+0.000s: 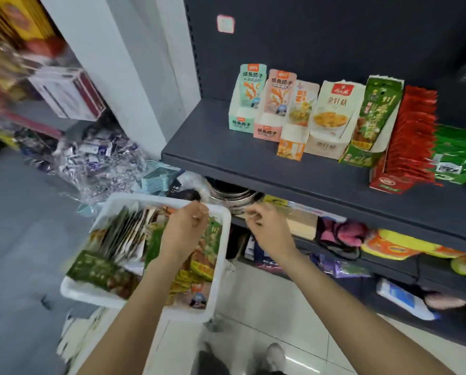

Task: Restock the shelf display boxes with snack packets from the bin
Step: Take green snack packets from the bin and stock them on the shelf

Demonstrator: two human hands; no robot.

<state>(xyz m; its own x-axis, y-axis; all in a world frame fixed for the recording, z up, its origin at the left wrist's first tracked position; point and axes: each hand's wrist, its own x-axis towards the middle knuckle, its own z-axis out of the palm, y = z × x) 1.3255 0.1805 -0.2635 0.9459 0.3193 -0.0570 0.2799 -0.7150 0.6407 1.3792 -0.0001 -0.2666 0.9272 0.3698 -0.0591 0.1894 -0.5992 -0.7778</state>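
- The white bin [221, 266] sits low at your left, beside the shelf, crammed with snack packets [123, 239]: most of the stock is, in my judgement, not yet shelved.
- Your left hand [184, 228] hangs over the bin's far end, fingers [202, 212] curled narrow; whether they pinch a packet or nothing, you cannot tell through the blur.
- Your right hand [269, 226] hovers just right of the bin rim, in front of the lower shelf, fingers likewise curled; no packet is plainly in them.
- On the dark shelf [253, 163] the display boxes stand in a row. The teal box [245, 104] and pink box [273, 115] look thinly filled.
- The orange box [294, 131], beige box [329, 123] and tall green box [372, 125] each show a front packet; depth behind is hidden.
- The red box [383, 182] appears packed full; the green packets [452, 150] rightmost look stocked.
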